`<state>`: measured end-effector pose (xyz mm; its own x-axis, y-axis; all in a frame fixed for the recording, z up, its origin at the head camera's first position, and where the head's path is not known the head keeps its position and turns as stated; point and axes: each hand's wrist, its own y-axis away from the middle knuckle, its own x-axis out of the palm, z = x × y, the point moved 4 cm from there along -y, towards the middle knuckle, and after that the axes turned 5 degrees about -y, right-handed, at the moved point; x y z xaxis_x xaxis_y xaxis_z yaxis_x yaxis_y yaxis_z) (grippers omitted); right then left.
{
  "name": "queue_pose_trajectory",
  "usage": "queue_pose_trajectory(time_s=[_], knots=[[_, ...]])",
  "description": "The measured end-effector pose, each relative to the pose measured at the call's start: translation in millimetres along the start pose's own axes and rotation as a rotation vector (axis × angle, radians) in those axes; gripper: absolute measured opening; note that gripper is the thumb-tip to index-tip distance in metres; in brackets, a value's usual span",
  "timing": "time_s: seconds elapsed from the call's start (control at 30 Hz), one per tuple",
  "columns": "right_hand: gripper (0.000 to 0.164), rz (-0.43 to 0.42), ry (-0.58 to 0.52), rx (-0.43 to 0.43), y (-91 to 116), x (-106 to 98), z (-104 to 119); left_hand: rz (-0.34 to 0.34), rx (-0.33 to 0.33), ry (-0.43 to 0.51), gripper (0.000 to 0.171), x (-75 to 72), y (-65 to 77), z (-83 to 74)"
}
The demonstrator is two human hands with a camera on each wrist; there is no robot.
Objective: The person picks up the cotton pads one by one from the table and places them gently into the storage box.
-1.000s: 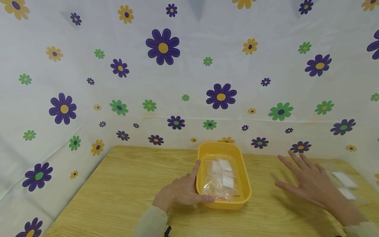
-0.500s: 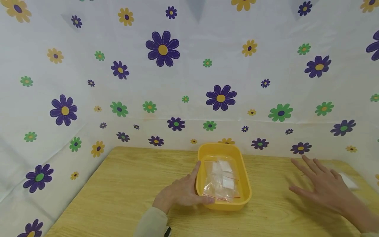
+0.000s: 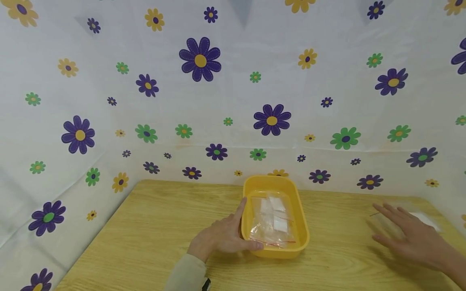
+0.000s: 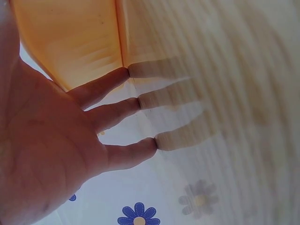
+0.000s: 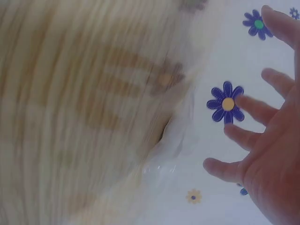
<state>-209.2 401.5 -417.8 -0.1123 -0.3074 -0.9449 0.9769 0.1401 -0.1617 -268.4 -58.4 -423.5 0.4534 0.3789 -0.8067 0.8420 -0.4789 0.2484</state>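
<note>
1. On my head feed, the yellow plastic tub (image 3: 305, 232) stands upright on the wood-grain table (image 3: 164, 226), right of the middle and close to the far edge.
2. Inside the tub I see clear zip bags (image 3: 260, 232) with red closure strips and white inserts, lying flat and overlapping. I cannot count them reliably.
3. The left hand (image 3: 225, 234) is at the tub's near left corner. Its thumb lies over the near rim and its index finger along the left side, the two spread wide apart.
4. My left wrist feed shows three more fingers of that hand, straight and separated, their tips touching the tabletop beside the tub's wall. I read the hand as touching the tub, with no fingers curled round it.
5. The right hand (image 3: 418, 242) is spread on the right of the scene, well apart from the tub, its fingers pinching nothing.
6. Near it, partly hidden behind it, a clear bag with a white insert (image 3: 427, 220) lies on the table's right side. I cannot tell from here whether the fingers touch it.
7. A pale sleeve (image 3: 185, 275) covers the left forearm.
8. Behind the table and along the left hangs a white cloth (image 3: 225, 97) printed with purple, green and yellow flowers.
</note>
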Motion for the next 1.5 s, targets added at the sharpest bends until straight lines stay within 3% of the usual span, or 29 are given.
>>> queue_pose_trajectory(time_s=[0.23, 0.43, 0.73, 0.97, 1.07, 1.2, 1.27, 1.37, 1.43, 1.5], knots=[[0.057, 0.012, -0.114, 0.018, 3.8, -2.1, -27.8, -0.004, -0.002, 0.001, 0.132, -0.4, 1.1, 0.5], [0.052, 0.111, -0.071, 0.104, 1.1, -4.0, -55.8, 0.001, -0.003, -0.005, 0.131, -0.6, 1.6, 0.1], [0.032, 0.101, -0.028, 0.067, -0.9, -6.4, -84.3, -0.002, 0.006, 0.024, 0.130, -1.8, 2.2, -0.1], [0.032, 0.084, 0.016, 0.020, -5.2, -7.9, -100.9, -0.002, -0.003, 0.007, 0.130, -1.4, 2.3, -1.1], [0.026, 0.071, 0.020, -0.010, -6.2, -7.9, -98.3, -0.007, 0.005, 0.005, 0.130, -1.6, 2.1, -1.5], [0.033, 0.120, 0.062, 0.013, -7.5, -6.9, -82.4, -0.011, 0.019, 0.008, 0.130, -2.0, 1.7, -1.5], [0.026, 0.086, 0.060, -0.011, -6.8, -4.8, -70.9, -0.009, 0.022, 0.008, 0.130, -2.1, 1.7, -1.1], [0.024, -0.039, 0.040, -0.075, -3.9, -1.0, -54.3, -0.007, 0.019, 0.008, 0.130, -2.0, 2.1, -0.3], [0.029, -0.057, -0.003, -0.087, -3.3, 1.3, -46.7, -0.007, 0.017, 0.003, 0.130, -1.7, 2.6, 0.1], [0.039, -0.017, -0.033, -0.053, -4.2, 4.0, -44.1, -0.007, 0.013, 0.000, 0.130, -1.4, 3.1, 0.5]])
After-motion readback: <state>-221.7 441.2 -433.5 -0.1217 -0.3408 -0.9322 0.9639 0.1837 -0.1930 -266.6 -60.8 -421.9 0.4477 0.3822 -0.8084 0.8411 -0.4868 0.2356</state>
